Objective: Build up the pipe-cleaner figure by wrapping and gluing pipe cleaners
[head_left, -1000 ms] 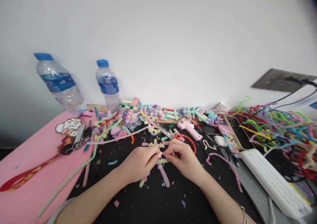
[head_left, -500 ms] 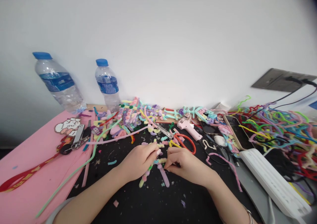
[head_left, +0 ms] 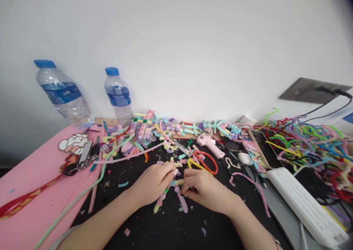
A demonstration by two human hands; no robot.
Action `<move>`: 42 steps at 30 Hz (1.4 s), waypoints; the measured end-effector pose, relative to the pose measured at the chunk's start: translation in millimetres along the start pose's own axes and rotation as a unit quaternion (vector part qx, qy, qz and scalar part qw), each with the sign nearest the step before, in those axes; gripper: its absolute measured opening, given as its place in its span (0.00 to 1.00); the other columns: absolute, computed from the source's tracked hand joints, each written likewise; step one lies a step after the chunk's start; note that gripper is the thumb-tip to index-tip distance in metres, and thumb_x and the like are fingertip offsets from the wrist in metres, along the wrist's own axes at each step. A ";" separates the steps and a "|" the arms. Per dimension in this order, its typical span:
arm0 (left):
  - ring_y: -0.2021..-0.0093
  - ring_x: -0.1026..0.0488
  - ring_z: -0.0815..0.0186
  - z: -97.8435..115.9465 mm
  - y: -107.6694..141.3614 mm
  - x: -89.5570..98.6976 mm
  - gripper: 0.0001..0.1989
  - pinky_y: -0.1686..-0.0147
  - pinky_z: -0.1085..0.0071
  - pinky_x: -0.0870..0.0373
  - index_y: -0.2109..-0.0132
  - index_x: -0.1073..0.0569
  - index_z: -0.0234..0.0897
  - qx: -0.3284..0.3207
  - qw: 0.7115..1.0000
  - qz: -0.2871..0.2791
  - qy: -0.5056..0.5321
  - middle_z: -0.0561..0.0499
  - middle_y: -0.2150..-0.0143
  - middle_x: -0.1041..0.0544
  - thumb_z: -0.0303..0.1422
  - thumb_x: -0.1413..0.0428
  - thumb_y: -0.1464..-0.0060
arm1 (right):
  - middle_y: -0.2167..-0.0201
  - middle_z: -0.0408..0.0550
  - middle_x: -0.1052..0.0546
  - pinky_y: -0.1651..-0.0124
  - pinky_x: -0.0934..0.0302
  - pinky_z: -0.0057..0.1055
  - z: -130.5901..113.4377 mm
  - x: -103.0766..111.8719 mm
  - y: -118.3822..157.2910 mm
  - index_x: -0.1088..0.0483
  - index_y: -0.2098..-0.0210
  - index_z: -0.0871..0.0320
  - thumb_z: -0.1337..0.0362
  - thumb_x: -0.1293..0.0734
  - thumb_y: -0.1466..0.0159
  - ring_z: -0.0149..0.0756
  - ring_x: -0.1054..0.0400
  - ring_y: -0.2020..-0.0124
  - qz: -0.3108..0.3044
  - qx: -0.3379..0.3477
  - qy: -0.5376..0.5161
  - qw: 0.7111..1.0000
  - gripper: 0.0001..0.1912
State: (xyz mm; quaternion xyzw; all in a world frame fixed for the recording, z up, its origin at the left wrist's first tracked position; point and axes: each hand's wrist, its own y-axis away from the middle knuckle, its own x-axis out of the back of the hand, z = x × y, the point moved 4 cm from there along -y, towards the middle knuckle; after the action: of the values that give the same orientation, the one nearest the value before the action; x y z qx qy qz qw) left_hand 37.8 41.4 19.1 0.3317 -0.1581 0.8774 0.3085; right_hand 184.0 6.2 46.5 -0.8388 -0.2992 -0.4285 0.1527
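Between my hands, on the black mat (head_left: 154,228), lies a small figure of twisted pastel pipe cleaners (head_left: 182,202), its lilac strip pointing toward me. My left hand (head_left: 154,180) has its fingers closed on the upper left part of this figure. Thumb and fingers of my right hand (head_left: 201,185) pinch at its right side, beside the lilac strip. The fingers cover the figure's middle, so the exact grip points are hidden. Just beyond my right hand are scissors (head_left: 208,162) with red and yellow handles.
A pink glue gun (head_left: 211,145) and piles of pipe cleaner pieces (head_left: 149,132) line the wall. At left are two water bottles (head_left: 118,95) and a pink sheet (head_left: 33,191). A white power strip (head_left: 306,206), a phone (head_left: 264,147) and tangled pipe cleaners (head_left: 309,139) fill the right.
My right hand has shifted slightly left and down along the figure, still pinching. My left hand stays nearly in place. The whole view has tilted a little.
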 end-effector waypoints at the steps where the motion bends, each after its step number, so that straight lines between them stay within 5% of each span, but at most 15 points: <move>1: 0.76 0.37 0.70 -0.1 -0.2 -0.1 0.13 0.74 0.74 0.48 0.70 0.40 0.38 0.002 1.000 -0.001 0.000 0.57 0.78 0.36 0.33 0.58 0.36 | 0.71 0.43 0.31 0.69 0.41 0.22 -0.6 -0.1 0.1 0.27 0.71 0.58 0.75 0.35 0.40 0.30 0.33 0.70 -0.003 0.002 0.005 1.000 0.08; 42: 0.77 0.37 0.70 -3.3 -1.4 -2.6 0.13 0.74 0.74 0.47 0.69 0.40 0.38 0.015 1.000 -0.006 0.013 0.58 0.79 0.35 0.34 0.59 0.36 | 0.71 0.40 0.34 0.69 0.50 0.21 -4.6 -5.6 1.6 0.36 0.74 0.59 0.74 0.38 0.38 0.26 0.40 0.72 -0.036 0.013 0.047 0.998 0.09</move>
State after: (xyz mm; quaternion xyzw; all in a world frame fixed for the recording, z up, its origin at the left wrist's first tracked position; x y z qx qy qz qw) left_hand 38.6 42.9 15.0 0.3259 -0.1385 0.8820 0.3109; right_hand 179.6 0.6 44.7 -0.8045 -0.3273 -0.4684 0.1617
